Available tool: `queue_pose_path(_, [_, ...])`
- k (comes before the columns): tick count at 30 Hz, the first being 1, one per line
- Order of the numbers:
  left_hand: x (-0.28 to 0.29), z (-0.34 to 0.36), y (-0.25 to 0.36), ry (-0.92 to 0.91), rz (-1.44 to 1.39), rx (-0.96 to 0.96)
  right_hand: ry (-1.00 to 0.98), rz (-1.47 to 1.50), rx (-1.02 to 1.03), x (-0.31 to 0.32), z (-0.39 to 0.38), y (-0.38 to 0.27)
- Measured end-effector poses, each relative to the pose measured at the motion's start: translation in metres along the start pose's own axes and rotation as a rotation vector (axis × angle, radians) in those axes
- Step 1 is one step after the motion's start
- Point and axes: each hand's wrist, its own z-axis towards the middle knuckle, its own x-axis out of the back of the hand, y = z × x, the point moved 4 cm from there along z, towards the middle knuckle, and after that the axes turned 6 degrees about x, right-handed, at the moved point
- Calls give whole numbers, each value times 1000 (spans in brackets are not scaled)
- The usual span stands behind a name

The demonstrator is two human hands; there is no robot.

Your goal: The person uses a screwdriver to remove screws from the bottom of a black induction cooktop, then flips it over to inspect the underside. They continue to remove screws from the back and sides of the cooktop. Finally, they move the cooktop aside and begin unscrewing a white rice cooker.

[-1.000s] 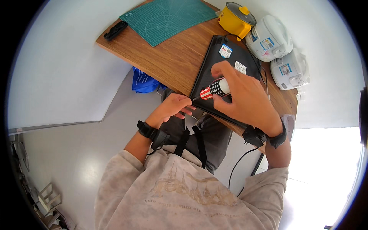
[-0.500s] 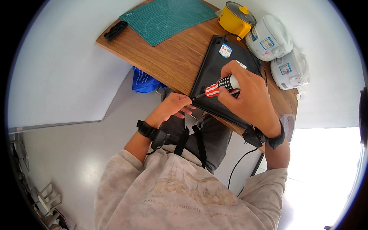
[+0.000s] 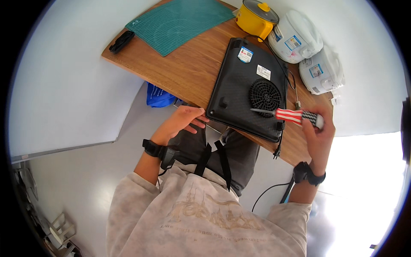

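Observation:
A black induction cooker [image 3: 237, 92] lies on the table with its vented underside up, showing a round fan grille [image 3: 265, 95] and small feet. My right hand [image 3: 320, 135] is closed round a screwdriver [image 3: 289, 115] with a red-and-white striped, star-patterned handle. The screwdriver is held roughly level over the cooker's right part, its shaft pointing left across the grille's lower edge. At the near left corner, by a corner screw hole [image 3: 212, 112], is my left hand [image 3: 182, 122]. Its thumb and fingers are apart, with the tips at the cooker's edge.
A green cutting mat [image 3: 184, 25] and a black case-like object [image 3: 121, 41] lie on the wooden table [image 3: 180, 68]. A yellow electric pot [image 3: 256, 21] and two white rice cookers [image 3: 295, 36] stand at the back right. A power plug [image 3: 276, 153] hangs near the front edge.
My right hand has lifted the screwdriver off the near left corner and carried it right, turning it nearly level. The fan grille has come into sight. My left hand stays by the corner.

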Motion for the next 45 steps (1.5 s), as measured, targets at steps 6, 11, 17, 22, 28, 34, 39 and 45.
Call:
queue_pose_path(6, [-59, 51, 26, 41, 60, 66, 329, 280, -328, 110, -42, 131])
queue_pose_path(11, [-172, 105, 74, 100, 137, 67, 484, 350, -522, 203, -88, 286])
queue_pose_path(17, [-273, 162, 92, 186, 151, 73, 442, 361, -570, 266, -111, 391])
queue_pose_path(22, [-338, 180, 110, 292, 185, 96, 369, 199, -441, 293, -95, 443])
queue_pose_path(28, [-380, 188, 118, 287, 220, 118, 233, -145, -318, 330, -66, 462])
queue_pose_path(34, [-401, 186, 129, 257, 231, 125, 171, -110, -361, 358, -54, 488])
queue_pose_path(39, [-398, 188, 128, 241, 183, 113, 127, -216, -250, 376, -35, 488])
queue_pose_path(45, [-385, 178, 130, 195, 110, 81, -11, -345, -327, 384, 23, 503])
